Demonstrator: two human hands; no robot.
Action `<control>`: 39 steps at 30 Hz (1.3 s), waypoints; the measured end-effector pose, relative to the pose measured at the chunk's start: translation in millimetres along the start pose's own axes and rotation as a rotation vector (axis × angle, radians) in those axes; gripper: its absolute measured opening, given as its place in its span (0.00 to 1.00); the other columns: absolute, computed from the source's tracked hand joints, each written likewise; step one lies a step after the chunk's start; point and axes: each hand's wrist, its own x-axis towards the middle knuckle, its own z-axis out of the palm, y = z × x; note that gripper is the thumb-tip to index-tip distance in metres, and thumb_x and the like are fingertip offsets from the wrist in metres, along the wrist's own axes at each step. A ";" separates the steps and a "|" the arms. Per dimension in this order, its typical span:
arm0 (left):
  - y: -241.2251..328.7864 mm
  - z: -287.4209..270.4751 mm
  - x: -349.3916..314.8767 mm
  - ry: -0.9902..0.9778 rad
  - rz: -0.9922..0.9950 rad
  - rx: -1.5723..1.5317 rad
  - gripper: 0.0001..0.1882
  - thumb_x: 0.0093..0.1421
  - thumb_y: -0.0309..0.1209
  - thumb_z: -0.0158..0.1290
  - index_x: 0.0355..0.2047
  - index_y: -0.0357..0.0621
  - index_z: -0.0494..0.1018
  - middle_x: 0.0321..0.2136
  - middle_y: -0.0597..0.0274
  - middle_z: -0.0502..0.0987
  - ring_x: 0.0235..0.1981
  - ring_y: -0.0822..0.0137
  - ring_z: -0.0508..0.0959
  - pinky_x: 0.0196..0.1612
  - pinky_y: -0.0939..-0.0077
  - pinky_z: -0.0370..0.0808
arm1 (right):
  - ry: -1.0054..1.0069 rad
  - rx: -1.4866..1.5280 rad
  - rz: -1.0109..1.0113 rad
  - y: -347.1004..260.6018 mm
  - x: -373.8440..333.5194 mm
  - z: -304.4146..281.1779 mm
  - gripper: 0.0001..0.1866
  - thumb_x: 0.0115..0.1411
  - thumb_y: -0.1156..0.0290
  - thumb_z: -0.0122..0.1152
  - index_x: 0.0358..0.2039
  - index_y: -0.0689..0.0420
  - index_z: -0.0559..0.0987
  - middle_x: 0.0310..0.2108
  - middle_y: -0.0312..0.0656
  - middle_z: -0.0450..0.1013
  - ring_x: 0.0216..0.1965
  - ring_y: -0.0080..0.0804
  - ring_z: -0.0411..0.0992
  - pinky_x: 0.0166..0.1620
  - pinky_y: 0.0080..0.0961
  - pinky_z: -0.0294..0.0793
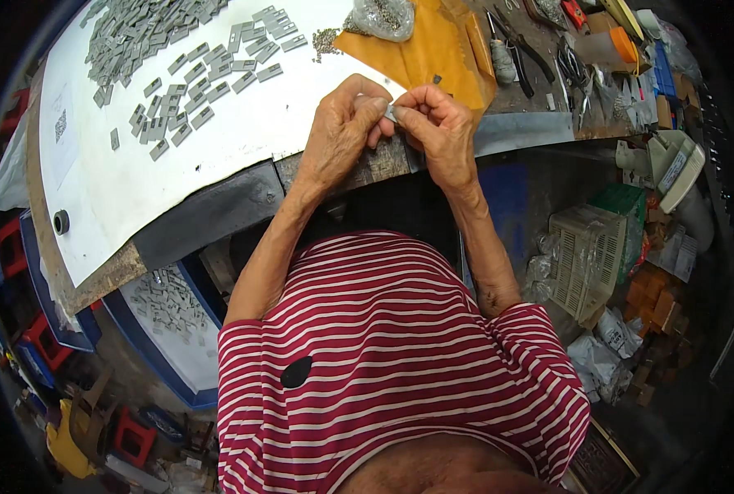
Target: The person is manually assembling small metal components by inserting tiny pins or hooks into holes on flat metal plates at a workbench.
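Observation:
Close together over the table's near edge, my left hand (344, 132) and my right hand (442, 136) pinch one small grey piece (391, 114) between their fingertips. The fingers cover most of it. Left of my hands, small grey rectangular pieces (196, 92) with holes lie scattered on a white sheet (243, 148), with a dense heap (140, 37) of the same kind behind them. Just beyond my fingers lies an orange-yellow envelope (433, 49). A clear plastic bag (382, 18) of tiny metal parts rests on it, and some tiny parts (326, 41) are spilled beside it.
Pliers (525, 51), a thread spool (503, 62) and an orange-rimmed clear container (618, 48) crowd the table's right side. A black ring (60, 221) sits at the left edge. Below stand a blue-rimmed tray (149, 350) of grey pieces and a pale plastic crate (585, 259).

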 end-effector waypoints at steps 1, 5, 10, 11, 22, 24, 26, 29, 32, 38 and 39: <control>-0.1 -0.1 0.2 -0.001 0.000 0.000 0.06 0.59 0.28 0.43 0.32 0.37 0.67 0.17 0.64 0.71 0.17 0.79 0.65 0.21 0.88 0.63 | 0.001 0.000 0.000 -0.5 0.6 -0.5 0.04 0.51 0.76 0.56 0.27 0.63 0.74 0.18 0.30 0.68 0.16 0.11 0.59 0.19 0.08 0.56; 6.3 -4.2 -2.4 -0.045 -0.003 0.036 0.07 0.58 0.28 0.46 0.34 0.37 0.68 0.19 0.65 0.72 0.19 0.79 0.67 0.24 0.88 0.65 | -0.069 0.057 0.090 -4.1 5.9 -9.4 0.04 0.51 0.76 0.56 0.26 0.63 0.74 0.18 0.29 0.68 0.18 0.11 0.60 0.21 0.09 0.58; 9.9 -9.5 -9.4 -0.025 0.170 0.469 0.09 0.53 0.24 0.52 0.36 0.37 0.69 0.20 0.62 0.73 0.23 0.72 0.72 0.28 0.80 0.69 | -0.120 -0.017 0.074 -10.0 8.7 -8.4 0.03 0.50 0.76 0.55 0.25 0.62 0.74 0.18 0.28 0.66 0.20 0.12 0.61 0.23 0.09 0.59; 11.7 -8.7 -10.5 -0.029 0.249 0.538 0.10 0.53 0.24 0.52 0.36 0.38 0.69 0.19 0.60 0.72 0.22 0.70 0.72 0.27 0.79 0.69 | -0.121 -0.082 0.085 -11.9 8.2 -11.1 0.03 0.50 0.76 0.56 0.25 0.62 0.74 0.19 0.28 0.66 0.20 0.12 0.61 0.24 0.10 0.59; 14.2 -19.8 -22.2 0.066 0.454 0.727 0.10 0.49 0.24 0.53 0.34 0.39 0.69 0.22 0.51 0.73 0.21 0.54 0.74 0.24 0.70 0.69 | -0.202 0.148 0.130 -13.9 8.0 2.7 0.05 0.54 0.75 0.56 0.29 0.63 0.74 0.18 0.30 0.65 0.17 0.13 0.58 0.20 0.10 0.56; 18.6 -22.0 -25.7 0.074 0.510 0.817 0.10 0.48 0.24 0.54 0.33 0.39 0.70 0.24 0.53 0.72 0.23 0.54 0.73 0.26 0.68 0.70 | -0.204 0.091 0.106 -13.4 7.3 5.9 0.05 0.54 0.74 0.56 0.29 0.63 0.74 0.19 0.29 0.65 0.17 0.12 0.59 0.20 0.10 0.56; 20.3 -24.4 -28.1 0.096 0.539 0.880 0.09 0.47 0.24 0.54 0.31 0.39 0.69 0.24 0.55 0.71 0.26 0.55 0.73 0.29 0.68 0.70 | -0.207 0.035 0.082 -15.0 7.6 9.8 0.05 0.55 0.74 0.56 0.29 0.63 0.74 0.19 0.29 0.65 0.18 0.12 0.59 0.20 0.09 0.56; 23.3 -28.2 -28.4 0.129 0.561 0.928 0.09 0.46 0.24 0.55 0.30 0.40 0.69 0.23 0.56 0.70 0.26 0.57 0.72 0.29 0.68 0.69 | -0.204 -0.049 0.045 -17.3 9.7 16.0 0.05 0.55 0.74 0.56 0.29 0.63 0.74 0.19 0.29 0.64 0.18 0.12 0.58 0.20 0.09 0.55; 22.9 -32.3 -31.0 0.156 0.577 0.924 0.09 0.46 0.25 0.55 0.30 0.40 0.69 0.23 0.57 0.70 0.25 0.58 0.72 0.29 0.68 0.69 | -0.209 0.004 0.062 -17.9 9.3 21.8 0.06 0.56 0.73 0.55 0.30 0.64 0.74 0.19 0.30 0.65 0.18 0.13 0.59 0.21 0.10 0.56; 24.3 -42.3 -39.1 0.196 0.572 0.909 0.09 0.46 0.25 0.55 0.29 0.40 0.69 0.22 0.57 0.70 0.24 0.59 0.72 0.28 0.69 0.69 | -0.250 0.107 0.094 -18.2 10.6 34.9 0.09 0.58 0.72 0.53 0.32 0.65 0.75 0.18 0.32 0.66 0.18 0.14 0.60 0.22 0.11 0.58; 26.0 -43.9 -40.9 0.203 0.573 0.912 0.09 0.46 0.25 0.55 0.29 0.40 0.69 0.22 0.57 0.70 0.24 0.59 0.72 0.28 0.69 0.69 | -0.257 0.107 0.090 -19.0 10.8 36.7 0.09 0.58 0.72 0.53 0.32 0.65 0.75 0.18 0.32 0.66 0.18 0.14 0.60 0.22 0.11 0.58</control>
